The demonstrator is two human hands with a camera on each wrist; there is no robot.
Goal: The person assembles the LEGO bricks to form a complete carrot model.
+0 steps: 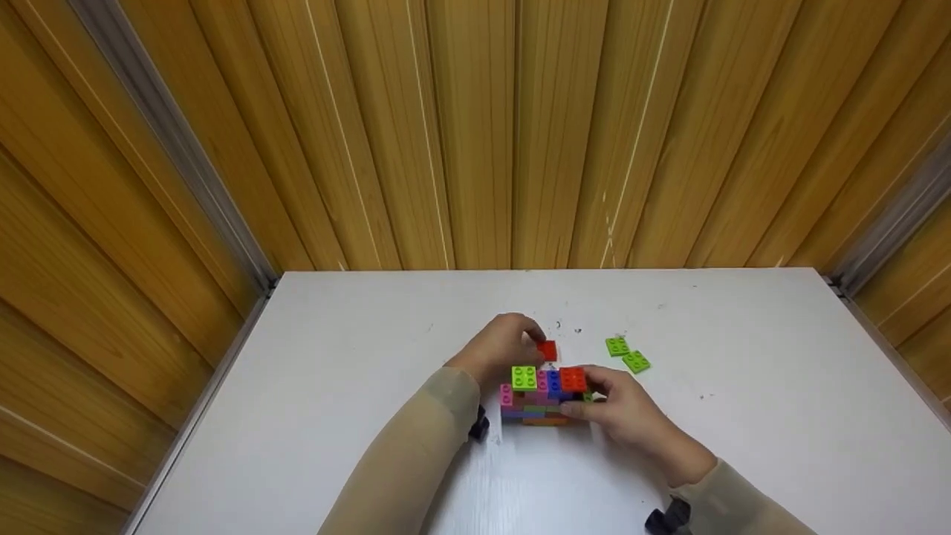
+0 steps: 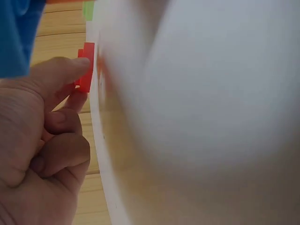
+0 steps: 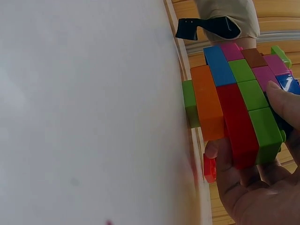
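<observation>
In the head view my left hand reaches past a stack of joined toy building bricks. Its thumb and a finger pinch a small red brick at the table surface; the other fingers are curled in. My right hand grips the stack's right end, thumb on the near side and fingers round the back and below. The stack mixes blue, pink, green, brown, orange and red bricks, with a lime and a red brick on top. The stack hides part of my right fingers in the right wrist view.
Two flat lime-green bricks lie loose on the white table, beyond and to the right of the stack. Small dark specks dot the tabletop. Wood-look panels rise behind the table and at both sides.
</observation>
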